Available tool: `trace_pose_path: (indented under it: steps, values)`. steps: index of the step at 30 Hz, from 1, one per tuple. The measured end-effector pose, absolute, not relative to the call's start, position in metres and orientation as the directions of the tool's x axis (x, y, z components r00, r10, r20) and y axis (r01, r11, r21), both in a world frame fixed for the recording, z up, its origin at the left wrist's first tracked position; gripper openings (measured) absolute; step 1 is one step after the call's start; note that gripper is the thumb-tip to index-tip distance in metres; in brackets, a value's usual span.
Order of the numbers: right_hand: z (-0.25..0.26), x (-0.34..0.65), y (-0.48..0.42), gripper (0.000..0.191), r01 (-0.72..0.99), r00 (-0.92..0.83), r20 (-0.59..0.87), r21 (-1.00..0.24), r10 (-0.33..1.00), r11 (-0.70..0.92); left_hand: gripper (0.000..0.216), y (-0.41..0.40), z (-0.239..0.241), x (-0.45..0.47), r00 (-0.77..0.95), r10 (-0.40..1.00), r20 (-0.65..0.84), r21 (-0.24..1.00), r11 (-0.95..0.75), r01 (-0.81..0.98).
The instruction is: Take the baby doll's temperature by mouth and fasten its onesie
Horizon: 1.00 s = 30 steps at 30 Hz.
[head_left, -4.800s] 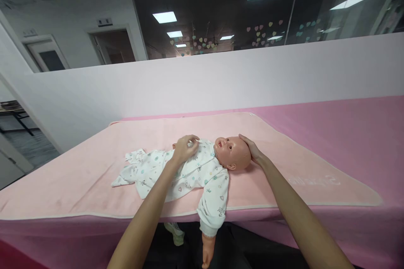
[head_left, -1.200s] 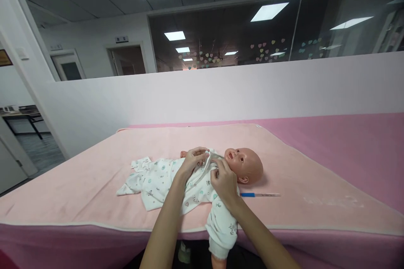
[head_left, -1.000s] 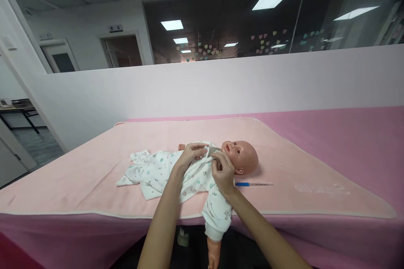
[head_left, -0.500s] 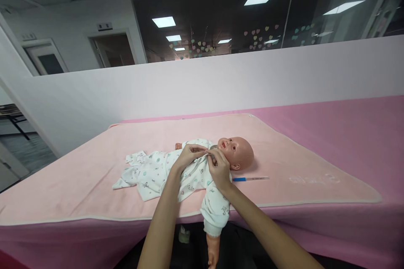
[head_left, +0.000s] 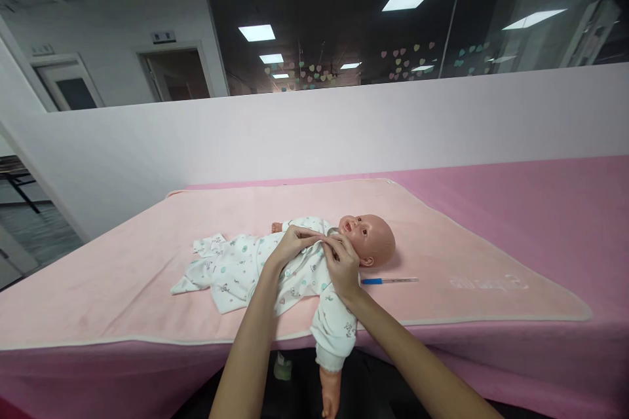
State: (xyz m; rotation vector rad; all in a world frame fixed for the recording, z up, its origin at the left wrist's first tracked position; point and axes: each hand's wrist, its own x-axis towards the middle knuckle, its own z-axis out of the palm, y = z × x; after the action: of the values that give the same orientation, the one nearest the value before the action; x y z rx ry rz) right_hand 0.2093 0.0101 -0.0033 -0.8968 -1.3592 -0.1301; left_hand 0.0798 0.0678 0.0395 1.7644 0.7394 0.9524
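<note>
A baby doll (head_left: 378, 239) lies on its back on a peach blanket (head_left: 442, 262), head to the right. It wears a white printed baby shirt (head_left: 304, 278), and one of its arms hangs over the front edge. My left hand (head_left: 295, 243) pinches the front of the shirt near the neck, fingers pointing right. Close against it, my right hand (head_left: 343, 262) pinches the same part of the shirt just below the doll's chin. The fingertips of both hands meet there, and whatever small fastening they may hold is hidden.
A thermometer with a blue end (head_left: 388, 281) lies on the blanket beside the doll's head. Pink cloth (head_left: 540, 209) covers the table under the blanket. A low white wall (head_left: 344, 131) with dark glass above it stands behind.
Both hands keep their pinch on the shirt near the neck, with only slight finger movement. The view has shifted a little; the doll and thermometer stay in place.
</note>
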Motion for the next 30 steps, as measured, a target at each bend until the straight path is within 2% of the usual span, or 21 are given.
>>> trace_pose_path:
  steps: [9,17,21,30]
  values:
    - [-0.0058,0.2094,0.0143,0.023,0.604,0.194,0.884,-0.449,0.424,0.658,0.033,0.0625,0.0454,0.0815,0.498,0.835,0.235,0.958,-0.287,0.028]
    - [-0.0028,0.2102,0.0098,0.019,0.590,0.239,0.854,-0.505,0.461,0.630,0.040,0.0596,0.0479,0.0787,0.576,0.776,0.256,0.937,-0.346,0.049]
    - [-0.0053,0.2102,0.0122,0.018,0.597,0.271,0.840,-0.530,0.470,0.602,0.034,0.0587,0.0481,0.0806,0.583,0.774,0.249,0.940,-0.339,0.048]
    - [-0.0065,0.2080,0.0130,0.019,0.605,0.271,0.830,-0.541,0.488,0.584,0.030,0.0631,0.0423,0.0831,0.495,0.832,0.252,0.956,-0.293,0.006]
